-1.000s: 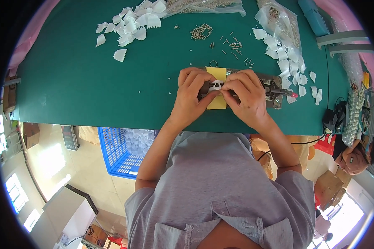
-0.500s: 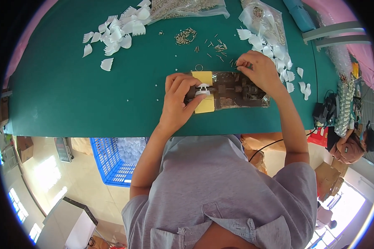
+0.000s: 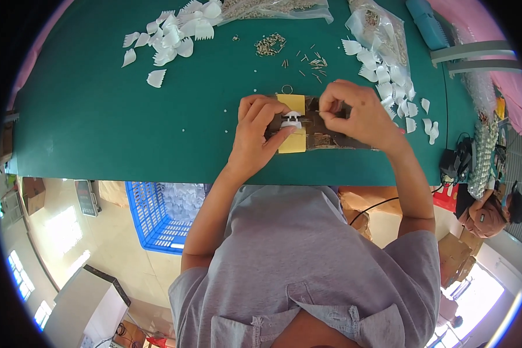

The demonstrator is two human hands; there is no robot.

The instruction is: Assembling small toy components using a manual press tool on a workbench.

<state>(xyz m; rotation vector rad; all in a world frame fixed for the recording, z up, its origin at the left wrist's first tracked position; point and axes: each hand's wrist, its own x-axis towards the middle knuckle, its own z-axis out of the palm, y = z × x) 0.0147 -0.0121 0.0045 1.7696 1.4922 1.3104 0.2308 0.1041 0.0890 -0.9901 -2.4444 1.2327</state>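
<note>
My left hand (image 3: 253, 134) pinches a small white plastic clip (image 3: 292, 123) between thumb and fingertips. The clip lies over the yellow pad (image 3: 292, 145) on a dark, taped fixture (image 3: 333, 141). Just to the right of the clip, my right hand (image 3: 361, 115) is closed in a pinch above the fixture. A thin metal pin (image 3: 319, 111) seems to stick out from its fingertips toward the clip. This hand hides much of the fixture's right end. Loose metal pins (image 3: 317, 62) are scattered beyond the fixture, beside a pile of small metal springs or fittings (image 3: 270, 44).
White toothed plastic pieces lie in heaps at far left (image 3: 174, 37) and right (image 3: 388, 81). Bags of small parts (image 3: 275, 8) rest at the back. A ring (image 3: 287, 89) sits behind the yellow pad. Below the table edge stands a blue basket (image 3: 148, 226) with white pieces.
My right hand has moved left and nearer, from the loose pins to above the fixture close to the clip. My left hand keeps its hold. The whole view has shifted slightly.
</note>
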